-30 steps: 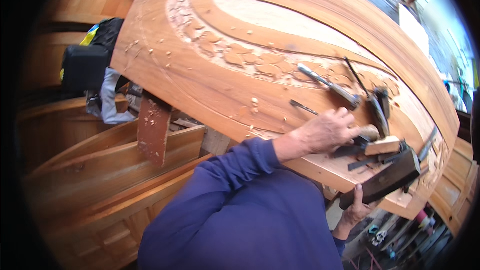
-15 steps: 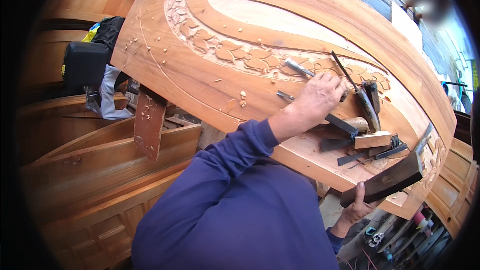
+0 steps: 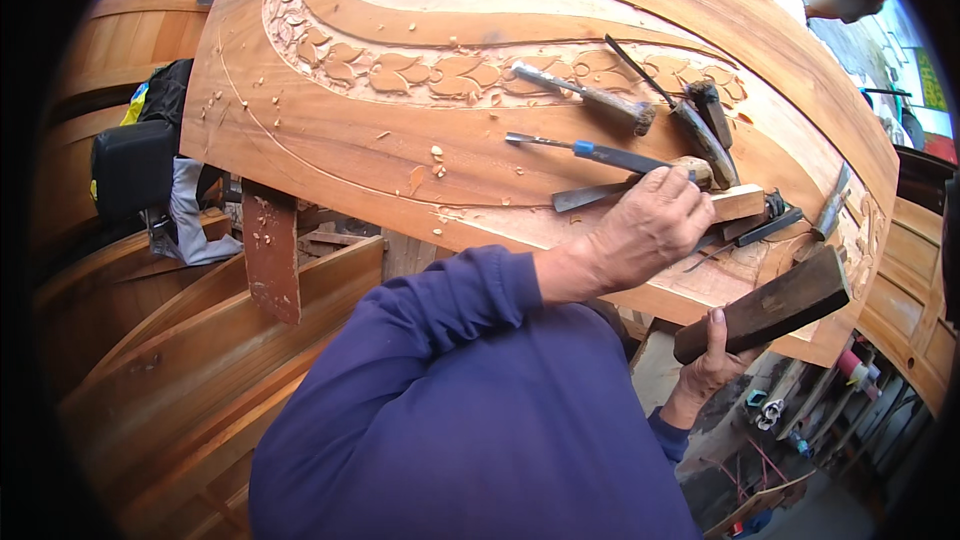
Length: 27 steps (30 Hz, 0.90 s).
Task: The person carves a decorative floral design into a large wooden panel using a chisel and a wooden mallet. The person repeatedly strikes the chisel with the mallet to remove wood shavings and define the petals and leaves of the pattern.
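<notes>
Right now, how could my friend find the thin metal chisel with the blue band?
Find the big brown wooden panel with carved leaves. Over its near edge is the navy-sleeved bare left hand; beside its fingers the thin metal chisel points leftward. Unlike neighbouring tools, it has a bright blue band.

A dark block [image 3: 775, 310] slants at the panel's [image 3: 455, 155] edge.

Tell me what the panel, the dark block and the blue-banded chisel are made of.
Panel: wood, smooth outside the carving, apparently unvarnished; grain lines show.
Dark block: probably wood, dull and brownish; grain unclear.
Blue-banded chisel: likely a metal blade, given its grey sheen; the band may be tape or plastic.
</notes>
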Available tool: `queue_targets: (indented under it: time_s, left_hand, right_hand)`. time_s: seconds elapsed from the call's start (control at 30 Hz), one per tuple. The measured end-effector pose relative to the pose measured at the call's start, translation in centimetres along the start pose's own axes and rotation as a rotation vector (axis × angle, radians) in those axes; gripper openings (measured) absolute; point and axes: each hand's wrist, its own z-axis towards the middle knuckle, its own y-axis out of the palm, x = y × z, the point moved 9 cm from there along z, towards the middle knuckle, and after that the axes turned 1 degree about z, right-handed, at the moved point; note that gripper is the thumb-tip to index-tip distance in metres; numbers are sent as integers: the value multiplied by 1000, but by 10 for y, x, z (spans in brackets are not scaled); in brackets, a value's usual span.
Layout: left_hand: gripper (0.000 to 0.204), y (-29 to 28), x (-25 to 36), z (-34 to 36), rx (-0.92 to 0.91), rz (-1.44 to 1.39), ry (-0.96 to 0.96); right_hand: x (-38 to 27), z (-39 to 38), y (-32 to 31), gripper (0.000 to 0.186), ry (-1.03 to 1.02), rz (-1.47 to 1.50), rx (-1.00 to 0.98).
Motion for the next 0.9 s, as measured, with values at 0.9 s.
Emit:
queue_targets:
  time_s: [0.9]
  left_hand:
    - [31, -198, -308, -222, 1573, -995, -753]
  right_hand:
    - [-104, 27, 191, 71, -42, 55, -474]
